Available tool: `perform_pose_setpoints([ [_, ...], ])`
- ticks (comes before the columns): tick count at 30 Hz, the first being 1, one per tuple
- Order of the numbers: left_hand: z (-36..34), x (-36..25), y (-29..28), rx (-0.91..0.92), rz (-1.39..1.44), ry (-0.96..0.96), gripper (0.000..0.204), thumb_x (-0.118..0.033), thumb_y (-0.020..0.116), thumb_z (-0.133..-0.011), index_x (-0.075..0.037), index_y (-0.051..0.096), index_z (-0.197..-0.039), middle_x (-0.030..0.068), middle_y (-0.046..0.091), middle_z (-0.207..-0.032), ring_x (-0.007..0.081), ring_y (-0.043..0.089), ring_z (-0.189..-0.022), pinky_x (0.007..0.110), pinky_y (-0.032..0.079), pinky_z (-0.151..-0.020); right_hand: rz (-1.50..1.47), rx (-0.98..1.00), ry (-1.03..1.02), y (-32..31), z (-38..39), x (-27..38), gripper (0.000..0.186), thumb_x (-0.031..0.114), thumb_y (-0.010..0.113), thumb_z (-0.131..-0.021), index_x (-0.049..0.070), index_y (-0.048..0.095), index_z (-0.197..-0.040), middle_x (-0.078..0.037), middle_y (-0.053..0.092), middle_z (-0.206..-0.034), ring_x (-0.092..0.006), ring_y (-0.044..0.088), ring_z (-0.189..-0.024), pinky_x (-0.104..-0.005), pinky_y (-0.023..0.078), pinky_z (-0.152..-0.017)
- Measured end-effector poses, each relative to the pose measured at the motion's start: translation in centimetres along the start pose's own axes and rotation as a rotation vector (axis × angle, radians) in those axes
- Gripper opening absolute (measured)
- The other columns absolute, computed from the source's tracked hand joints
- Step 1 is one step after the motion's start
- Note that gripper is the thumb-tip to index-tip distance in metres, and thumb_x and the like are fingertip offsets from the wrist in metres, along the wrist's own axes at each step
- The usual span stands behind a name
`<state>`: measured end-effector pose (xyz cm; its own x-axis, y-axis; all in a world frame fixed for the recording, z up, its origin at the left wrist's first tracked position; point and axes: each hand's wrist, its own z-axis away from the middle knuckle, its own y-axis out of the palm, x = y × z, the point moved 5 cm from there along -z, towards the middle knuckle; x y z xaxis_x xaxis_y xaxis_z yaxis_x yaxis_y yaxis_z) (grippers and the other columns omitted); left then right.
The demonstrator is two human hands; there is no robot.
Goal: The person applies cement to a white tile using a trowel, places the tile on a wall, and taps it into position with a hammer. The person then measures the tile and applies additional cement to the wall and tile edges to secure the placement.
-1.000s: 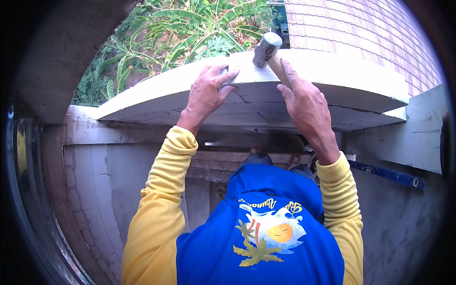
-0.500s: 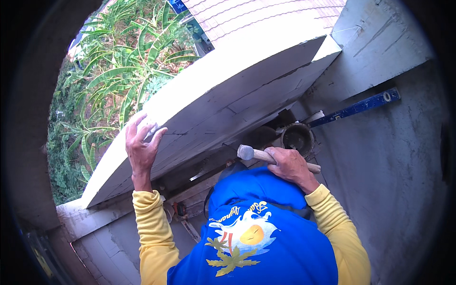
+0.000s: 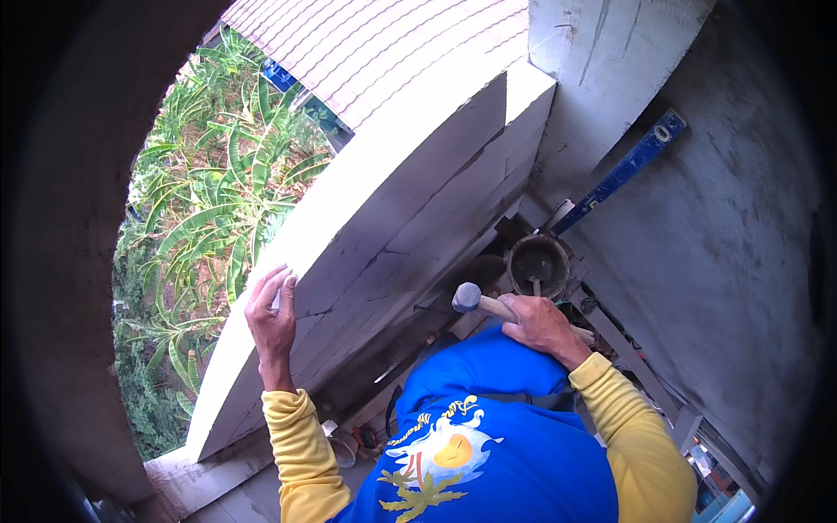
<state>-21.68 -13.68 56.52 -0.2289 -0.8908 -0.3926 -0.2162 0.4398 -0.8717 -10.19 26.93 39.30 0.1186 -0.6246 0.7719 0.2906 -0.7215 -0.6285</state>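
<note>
My right hand [image 3: 542, 327] is closed round the wooden handle of a hammer [image 3: 494, 306], held in front of my blue shirt. Its rounded grey head points left, and the handle's butt shows past my palm. At the top edge of a pale block wall [image 3: 418, 205], my left hand [image 3: 273, 327] is raised with thumb and fingers apart. The fingertips are at the bright top surface; whether they press on it, I cannot tell. Dark joint lines and cracks run along the wall's inner face.
Beyond my right hand stands a round bucket [image 3: 539, 264] with a handle sticking up inside. A blue spirit level [image 3: 621, 173] leans against the grey wall [image 3: 724, 261] on the right. Over the block wall are green plants [image 3: 209, 209] and a tiled roof [image 3: 384, 52].
The view has turned, so wall, bucket and level appear shifted. My left hand stays at the wall's top edge, its fingers now closer together. The hammer stays in my right hand.
</note>
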Motion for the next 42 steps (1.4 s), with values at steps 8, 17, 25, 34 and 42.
perform_pose_setpoints([
  [8, -1.0, -1.5, 1.1, 0.04, -0.126, -0.01, 0.061, -0.03, 0.089, -0.085, -0.011, 0.068, -0.139, 0.0217, 0.058, -0.149, 0.0403, 0.053, -0.141, 0.053, 0.043, -0.116, -0.073, -0.139, -0.127, -2.3, -2.3, 2.2, 0.043, 0.014, 0.075, -0.083, 0.002, 0.066, -0.123, -0.021, 0.075, -0.098, -0.0401, 0.074, -0.09, -0.0488, 0.06, -0.082],
  [17, -5.5, -6.6, 6.6, 0.188, -0.271, 0.009, 0.087, -0.035, 0.092, -0.078, -0.026, 0.055, -0.156, 0.0261, 0.042, -0.163, 0.045, 0.037, -0.152, 0.057, 0.031, -0.124, -0.32, -0.419, -0.265, -6.5, -11.2, 8.9, 0.043, 0.014, 0.073, -0.092, -0.002, 0.059, -0.13, -0.024, 0.073, -0.098, -0.0428, 0.074, -0.088, -0.0474, 0.06, -0.079],
  [25, -5.9, -6.1, 7.6, 0.143, -0.313, 0.017, 0.083, -0.025, 0.089, -0.082, -0.033, 0.053, -0.157, 0.0247, 0.046, -0.16, 0.0448, 0.044, -0.148, 0.055, 0.038, -0.12, -0.344, -0.467, -0.301, -8.3, -16.1, 11.6, 0.055, 0.018, 0.063, -0.101, -0.01, 0.047, -0.146, -0.034, 0.069, -0.102, -0.0478, 0.072, -0.091, -0.053, 0.058, -0.083],
  [34, -6.2, -6.2, 7.5, 0.151, -0.364, -0.003, 0.081, -0.025, 0.088, -0.083, -0.032, 0.055, -0.157, 0.0252, 0.048, -0.159, 0.044, 0.048, -0.145, 0.052, 0.041, -0.119, -0.143, -0.356, -0.184, -9.7, -18.5, 14.1, 0.061, 0.019, 0.061, -0.107, -0.009, 0.039, -0.157, -0.031, 0.069, -0.104, -0.0467, 0.072, -0.092, -0.0504, 0.058, -0.083],
  [42, -6.2, -6.6, 7.2, 0.147, -0.36, 0.007, 0.081, -0.025, 0.088, -0.082, -0.031, 0.055, -0.156, 0.0253, 0.048, -0.158, 0.0438, 0.048, -0.145, 0.052, 0.042, -0.118, -0.16, -0.489, -0.292, -9.0, -19.4, 13.2, 0.062, 0.02, 0.062, -0.106, -0.01, 0.041, -0.155, -0.031, 0.068, -0.093, -0.0456, 0.072, -0.085, -0.0509, 0.059, -0.073],
])
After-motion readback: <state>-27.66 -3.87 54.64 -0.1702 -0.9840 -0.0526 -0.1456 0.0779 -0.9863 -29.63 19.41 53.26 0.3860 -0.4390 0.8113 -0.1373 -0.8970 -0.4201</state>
